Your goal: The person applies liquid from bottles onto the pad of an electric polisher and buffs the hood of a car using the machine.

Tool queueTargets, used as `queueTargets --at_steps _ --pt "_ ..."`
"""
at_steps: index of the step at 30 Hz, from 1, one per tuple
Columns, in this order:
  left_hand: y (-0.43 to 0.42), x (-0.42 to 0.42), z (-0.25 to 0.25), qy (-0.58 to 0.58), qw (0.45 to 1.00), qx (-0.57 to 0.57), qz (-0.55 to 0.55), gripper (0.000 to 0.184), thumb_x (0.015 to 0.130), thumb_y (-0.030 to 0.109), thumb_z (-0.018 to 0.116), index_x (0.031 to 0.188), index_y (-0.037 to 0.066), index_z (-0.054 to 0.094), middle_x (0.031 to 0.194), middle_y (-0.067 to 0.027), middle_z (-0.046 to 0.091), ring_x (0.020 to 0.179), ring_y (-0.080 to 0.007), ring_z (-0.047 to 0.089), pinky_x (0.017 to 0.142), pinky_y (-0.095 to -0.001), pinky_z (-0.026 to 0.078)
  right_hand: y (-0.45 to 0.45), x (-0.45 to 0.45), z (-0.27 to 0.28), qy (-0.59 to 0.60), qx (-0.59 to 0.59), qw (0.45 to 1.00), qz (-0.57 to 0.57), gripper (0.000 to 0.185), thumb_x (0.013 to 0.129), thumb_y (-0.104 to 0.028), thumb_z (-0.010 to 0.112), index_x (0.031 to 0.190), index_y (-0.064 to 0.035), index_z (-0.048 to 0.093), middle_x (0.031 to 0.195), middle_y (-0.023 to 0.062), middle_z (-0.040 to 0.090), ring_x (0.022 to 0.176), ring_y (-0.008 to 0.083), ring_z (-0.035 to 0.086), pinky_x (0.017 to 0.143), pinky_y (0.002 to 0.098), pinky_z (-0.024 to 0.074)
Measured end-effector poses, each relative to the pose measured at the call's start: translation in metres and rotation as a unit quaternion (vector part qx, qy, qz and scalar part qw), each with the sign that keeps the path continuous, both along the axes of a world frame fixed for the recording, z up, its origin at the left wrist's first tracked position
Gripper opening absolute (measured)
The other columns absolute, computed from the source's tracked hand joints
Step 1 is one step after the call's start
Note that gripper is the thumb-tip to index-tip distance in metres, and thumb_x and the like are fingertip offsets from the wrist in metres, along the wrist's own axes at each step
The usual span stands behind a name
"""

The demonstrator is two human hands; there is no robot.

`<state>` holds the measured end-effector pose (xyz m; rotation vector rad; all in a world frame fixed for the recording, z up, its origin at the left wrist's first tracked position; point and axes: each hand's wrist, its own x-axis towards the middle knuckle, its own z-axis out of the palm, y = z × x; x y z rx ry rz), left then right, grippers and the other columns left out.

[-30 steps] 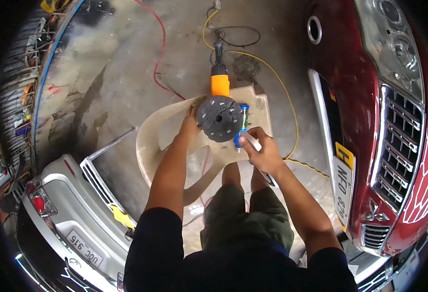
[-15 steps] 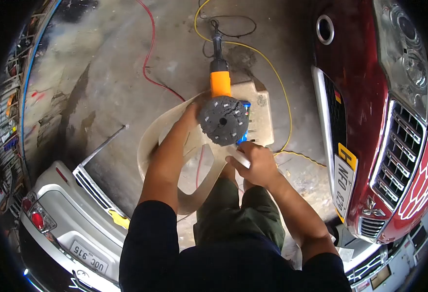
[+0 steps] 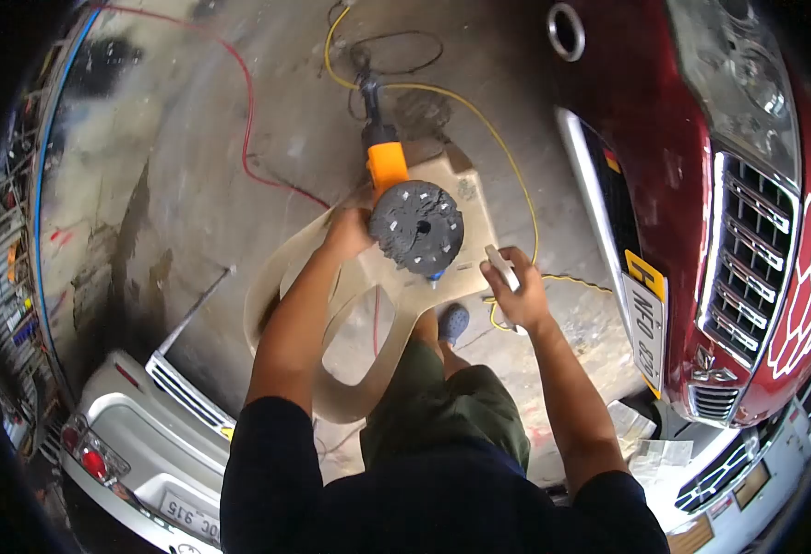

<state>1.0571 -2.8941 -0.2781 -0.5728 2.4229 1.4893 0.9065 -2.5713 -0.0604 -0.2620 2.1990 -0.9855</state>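
Note:
An orange and black polisher (image 3: 388, 164) lies over the beige plastic chair (image 3: 396, 379), its round dark foam pad (image 3: 417, 228) facing up. Light flecks dot the pad, and its centre has a hole. My left hand (image 3: 348, 234) is at the pad's left edge, closed around the polisher's head; the fingers are mostly hidden behind the pad. To the right of the pad, apart from it, my right hand (image 3: 522, 291) is closed on a pale, narrow stick-like object (image 3: 503, 268). A bit of a blue object (image 3: 437, 275) shows under the pad's lower edge.
A red car front (image 3: 673, 231) stands close on the right. A silver car rear (image 3: 138, 415) is at lower left. A yellow cord (image 3: 507, 138) and a red hose (image 3: 247, 102) cross the floor. A detached grille piece (image 3: 193, 397) lies left.
My right hand has moved right, away from the pad, with the pale object. The polisher has turned slightly, and its pad now covers most of the blue object. The view has shifted.

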Motion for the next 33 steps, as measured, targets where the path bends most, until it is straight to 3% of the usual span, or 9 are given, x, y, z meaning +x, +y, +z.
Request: queueTargets --at_steps 4,8,11,12,14,17,20,28,33 --pt "-0.002 -0.058 0.087 -0.031 0.998 0.044 -0.024 0.030 0.082 0.016 0.090 0.099 -0.004 0.078 0.080 -0.0071 0.076 0.071 -0.0178 0.069 0.069 -0.0346 0.056 0.046 0.036 -0.021 -0.015 -0.091 0.993 -0.077 0.027 0.099 -0.016 0.077 0.116 0.0034 0.068 0.118 0.0236 0.073 0.109 0.0267 0.074 0.094 0.0380 0.0573" --pt "-0.013 -0.078 0.144 -0.082 0.990 0.082 0.084 0.030 0.085 0.023 0.088 0.097 -0.003 0.078 0.074 -0.0072 0.072 0.062 -0.0170 0.064 0.061 -0.0356 0.053 0.071 0.089 -0.054 0.039 -0.054 0.997 -0.046 0.018 0.095 -0.007 0.074 0.113 -0.0047 0.071 0.099 0.0166 0.078 0.093 0.0322 0.078 0.084 0.0442 0.0614" --pt "-0.007 -0.066 0.184 -0.067 0.950 0.186 0.244 0.027 0.091 0.022 0.086 0.096 -0.002 0.076 0.073 -0.0012 0.067 0.060 -0.0107 0.058 0.059 -0.0306 0.050 0.062 0.120 -0.071 0.131 0.114 0.981 0.091 0.057 0.094 -0.023 0.077 0.148 -0.0173 0.059 0.154 0.0267 0.051 0.135 0.0496 0.055 0.106 0.0563 0.0528" --pt "-0.005 -0.063 0.196 -0.054 0.937 0.208 0.277 0.026 0.092 0.021 0.086 0.097 -0.001 0.075 0.073 -0.0004 0.066 0.060 -0.0104 0.057 0.058 -0.0298 0.050 0.065 0.137 -0.105 0.046 0.153 0.986 0.057 0.082 0.093 -0.034 0.079 0.165 -0.0276 0.040 0.176 0.0232 0.017 0.154 0.0558 0.027 0.119 0.0598 0.0428" --pt "0.000 -0.076 0.225 -0.005 0.920 0.224 0.320 0.022 0.094 0.018 0.085 0.099 0.000 0.074 0.071 0.0016 0.061 0.058 -0.0101 0.053 0.059 -0.0293 0.050 0.061 0.162 -0.175 -0.045 0.168 0.973 0.153 0.076 0.091 -0.036 0.080 0.160 -0.0285 0.049 0.177 0.0154 0.020 0.159 0.0510 0.021 0.123 0.0600 0.0389" --pt "0.006 -0.073 0.271 0.038 0.941 0.159 0.296 0.021 0.094 0.018 0.085 0.097 0.001 0.074 0.070 0.0011 0.061 0.058 -0.0104 0.054 0.059 -0.0292 0.050 0.039 0.179 -0.176 -0.227 0.201 0.939 0.164 0.091 0.095 -0.041 0.075 0.172 -0.0318 0.027 0.181 0.0132 0.012 0.163 0.0478 0.017 0.129 0.0592 0.0308" --pt "0.014 -0.071 0.331 0.037 0.960 0.099 0.258 0.022 0.095 0.018 0.085 0.095 -0.001 0.073 0.072 -0.0008 0.064 0.058 -0.0105 0.056 0.059 -0.0278 0.048 0.042 0.185 -0.190 -0.158 0.151 0.969 0.114 0.092 0.093 -0.033 0.079 0.169 -0.0186 0.030 0.178 0.0225 0.016 0.158 0.0501 0.029 0.127 0.0541 0.0357" --pt "0.073 -0.027 0.507 0.237 0.924 0.196 0.228 0.015 0.098 0.010 0.076 0.101 -0.003 0.069 0.068 -0.0012 0.058 0.056 -0.0128 0.054 0.057 -0.0322 0.047 0.095 0.063 0.056 0.129 -0.095 0.987 0.026 0.081 0.089 -0.022 0.082 0.159 -0.0127 0.043 0.164 0.0211 0.041 0.145 0.0445 0.049 0.117 0.0498 0.0485" --pt "0.139 0.024 0.635 0.366 0.871 0.248 0.213 0.017 0.095 0.006 0.071 0.109 0.003 0.063 0.062 0.0043 0.041 0.053 -0.0134 0.049 0.055 -0.0351 0.046 0.105 0.026 0.202 0.322 -0.259 0.911 0.021 0.092 0.084 -0.026 0.088 0.161 -0.0104 0.041 0.163 0.0217 0.045 0.145 0.0439 0.051 0.117 0.0496 0.0475"
